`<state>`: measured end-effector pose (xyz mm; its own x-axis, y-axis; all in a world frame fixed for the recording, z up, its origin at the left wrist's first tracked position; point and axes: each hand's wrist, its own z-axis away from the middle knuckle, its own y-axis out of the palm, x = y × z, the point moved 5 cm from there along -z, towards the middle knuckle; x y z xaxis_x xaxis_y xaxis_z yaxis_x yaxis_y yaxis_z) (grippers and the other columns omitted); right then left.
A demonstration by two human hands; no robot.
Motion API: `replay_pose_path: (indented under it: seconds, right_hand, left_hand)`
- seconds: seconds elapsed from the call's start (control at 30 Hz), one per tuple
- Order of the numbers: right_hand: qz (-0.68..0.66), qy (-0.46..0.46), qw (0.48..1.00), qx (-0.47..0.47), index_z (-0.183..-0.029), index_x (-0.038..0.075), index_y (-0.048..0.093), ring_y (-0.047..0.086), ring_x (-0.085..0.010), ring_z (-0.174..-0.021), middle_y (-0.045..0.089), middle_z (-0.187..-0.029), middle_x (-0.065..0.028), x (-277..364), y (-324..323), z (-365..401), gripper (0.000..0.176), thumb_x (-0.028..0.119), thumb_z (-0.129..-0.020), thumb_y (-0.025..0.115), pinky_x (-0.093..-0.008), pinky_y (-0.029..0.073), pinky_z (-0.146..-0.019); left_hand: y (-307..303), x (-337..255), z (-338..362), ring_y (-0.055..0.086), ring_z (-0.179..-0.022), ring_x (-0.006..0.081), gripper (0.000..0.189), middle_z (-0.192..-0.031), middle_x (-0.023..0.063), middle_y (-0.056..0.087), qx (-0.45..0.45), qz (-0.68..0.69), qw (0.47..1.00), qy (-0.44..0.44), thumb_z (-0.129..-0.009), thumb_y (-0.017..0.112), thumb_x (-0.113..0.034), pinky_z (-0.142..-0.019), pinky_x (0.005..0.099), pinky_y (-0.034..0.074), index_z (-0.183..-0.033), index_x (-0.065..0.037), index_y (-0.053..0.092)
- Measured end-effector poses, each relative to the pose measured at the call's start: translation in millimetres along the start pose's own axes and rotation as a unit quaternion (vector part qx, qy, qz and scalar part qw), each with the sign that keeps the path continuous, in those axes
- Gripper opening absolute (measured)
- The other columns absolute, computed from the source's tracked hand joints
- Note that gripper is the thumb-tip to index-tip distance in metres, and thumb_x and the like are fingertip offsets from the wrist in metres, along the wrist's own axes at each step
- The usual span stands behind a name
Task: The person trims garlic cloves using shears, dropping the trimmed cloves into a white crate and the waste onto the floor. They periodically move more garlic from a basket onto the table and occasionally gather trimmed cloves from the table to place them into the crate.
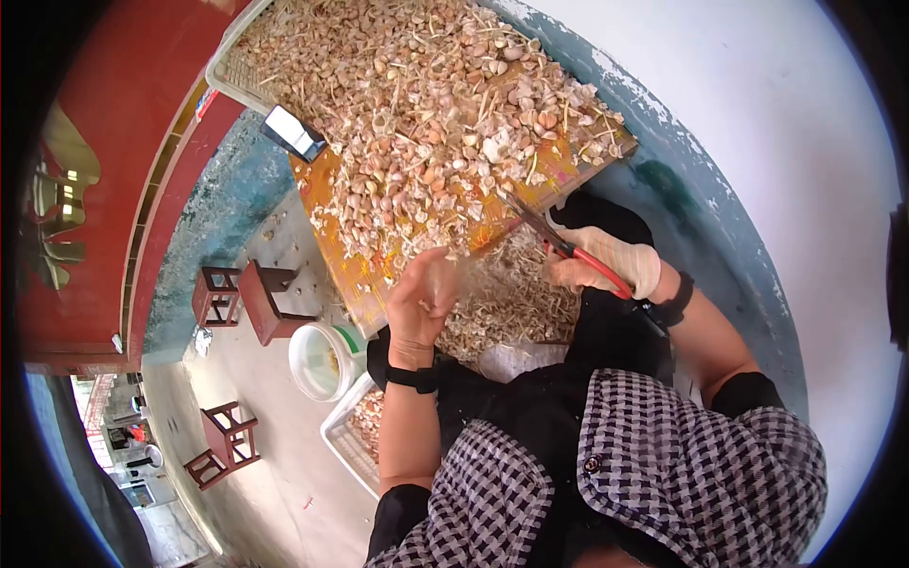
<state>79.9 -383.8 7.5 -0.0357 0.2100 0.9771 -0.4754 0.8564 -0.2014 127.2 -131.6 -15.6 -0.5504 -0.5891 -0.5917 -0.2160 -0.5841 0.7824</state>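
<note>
My right hand (606,260), in a pale glove, is closed around scissors (615,277) with red handles. Their dark blades point up and left toward the edge of the table (360,301). At the near edge of that table my left hand (417,298) is bare, its fingers curled together. Motion blurs the fingertips, so what they hold, if anything, cannot be made out. A wide heap of garlic cloves (417,142) with loose skins and dry stalks covers most of the tabletop. Below, between my legs, lies a pile of garlic stalks and skins (516,293).
A white plastic basket (225,71) stands at the far left of the heap, near a dark box-like object with a white face (289,133). Left of my legs are a white bucket (317,364) and another basket (336,431). Wooden stools (270,303) stand on the floor; a wall (757,189) rises at right.
</note>
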Motion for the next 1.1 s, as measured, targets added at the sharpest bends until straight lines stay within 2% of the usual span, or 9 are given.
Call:
replay_pose_path:
  seconds: [0.03, 0.17, 0.27, 0.37, 0.7, 0.8, 0.9, 1.0, 1.1]
  right_hand:
    - [0.007, 0.036, 0.999, 0.0, -0.094, 0.001, 0.052, 0.051, -0.0084, -0.061, 0.053, -0.07, -0.0016, -7.8, -1.4, 4.1, 0.043, 0.042, -0.091, 0.064, -0.027, 0.045, -0.054]
    - [0.042, 0.047, 0.996, -0.055, -0.087, 0.002, 0.057, 0.048, -0.0078, -0.061, 0.05, -0.066, 0.0007, -21.1, -6.7, 9.9, 0.038, 0.038, -0.091, 0.066, -0.0267, 0.043, -0.055]
    - [0.03, 0.067, 0.993, -0.089, -0.084, 0.001, 0.058, 0.047, -0.0074, -0.061, 0.05, -0.066, 0.001, -27.9, -11.2, 11.0, 0.034, 0.033, -0.089, 0.068, -0.0267, 0.042, -0.055]
    - [0.02, 0.094, 0.99, -0.108, -0.087, -0.001, 0.06, 0.048, -0.0084, -0.059, 0.052, -0.064, -0.0015, -29.7, -17.4, 13.9, 0.032, 0.029, -0.087, 0.07, -0.0277, 0.042, -0.053]
    - [0.082, 0.096, 0.982, -0.144, -0.088, -0.003, 0.06, 0.052, -0.0093, -0.057, 0.053, -0.062, -0.0049, -28.6, -22.1, 10.5, 0.034, 0.029, -0.084, 0.072, -0.0295, 0.043, -0.052]
    - [0.023, 0.103, 0.98, -0.169, -0.087, -0.003, 0.061, 0.051, -0.008, -0.057, 0.054, -0.063, -0.0026, -23.6, -22.9, 4.8, 0.034, 0.029, -0.085, 0.072, -0.0277, 0.042, -0.052]
    - [-0.001, 0.118, 0.975, -0.187, -0.088, -0.002, 0.062, 0.051, -0.0061, -0.059, 0.054, -0.064, 0.0, -13.5, -20.1, -4.8, 0.035, 0.031, -0.085, 0.073, -0.0254, 0.042, -0.052]
    - [0.056, 0.105, 0.977, -0.176, -0.091, -0.001, 0.063, 0.05, -0.0055, -0.06, 0.055, -0.064, 0.0009, -9.1, -10.3, -24.7, 0.034, 0.03, -0.084, 0.074, -0.0258, 0.043, -0.054]
    - [0.278, 0.062, 0.94, -0.186, -0.089, 0.0, 0.062, 0.062, -0.0254, -0.065, 0.062, -0.069, -0.012, 5.4, 8.2, -48.6, 0.047, 0.045, -0.081, 0.072, -0.0358, 0.049, -0.062]
  left_hand:
    - [-5.5, -3.0, -7.8, 0.046, -0.059, 0.0087, 0.015, -0.075, 0.0035, 0.054, -0.081, 0.073, 0.994, -0.018, -0.091, 0.06, -0.011, -0.052, 0.0172, 0.036, -0.103, -0.002, 0.062]
    - [-35.6, -44.7, -78.2, 0.043, -0.05, 0.0098, 0.03, -0.071, 0.0001, 0.051, -0.202, -0.285, 0.936, 0.038, -0.094, 0.057, -0.027, -0.041, 0.0208, 0.032, -0.11, -0.002, 0.056]
    - [-38.6, -72.6, -138.3, 0.059, -0.062, 0.0194, 0.033, -0.08, 0.0092, 0.063, -0.155, -0.714, 0.669, 0.134, -0.092, 0.058, -0.027, -0.053, 0.0306, 0.046, -0.109, 0.001, 0.057]
    - [-39.2, -72.5, -162.5, 0.066, -0.079, 0.0318, 0.038, -0.092, 0.0203, 0.068, -0.138, -0.861, 0.485, 0.073, -0.087, 0.062, -0.03, -0.071, 0.0399, 0.05, -0.106, 0.003, 0.059]
    - [-65.7, -70.4, -200.1, 0.065, -0.092, 0.0385, 0.045, -0.099, 0.028, 0.065, -0.102, -0.845, 0.523, -0.045, -0.082, 0.063, -0.029, -0.081, 0.044, 0.049, -0.105, 0.009, 0.058]
    - [-84.6, -69.7, -185.4, 0.063, -0.074, 0.0307, 0.032, -0.089, 0.0222, 0.065, -0.177, -0.731, 0.657, -0.042, -0.086, 0.06, -0.024, -0.066, 0.0381, 0.05, -0.097, 0.007, 0.058]
    - [-61.6, -67.6, -142.1, 0.044, -0.047, 0.0095, 0.017, -0.069, 0.0054, 0.053, -0.186, -0.26, 0.947, -0.021, -0.091, 0.053, -0.018, -0.038, 0.0211, 0.027, -0.086, -0.002, 0.054]
    - [-58.7, -56.7, -109.0, 0.038, -0.045, 0.0076, 0.015, -0.07, 0.0041, 0.049, -0.15, -0.013, 0.988, 0.021, -0.096, 0.047, -0.017, -0.037, 0.0188, 0.024, -0.089, -0.003, 0.051]
    - [-57.0, -50.8, -78.6, 0.044, -0.056, 0.0123, 0.01, -0.08, 0.0061, 0.055, -0.145, 0.048, 0.987, 0.057, -0.095, 0.049, -0.011, -0.052, 0.0205, 0.038, -0.09, -0.003, 0.053]
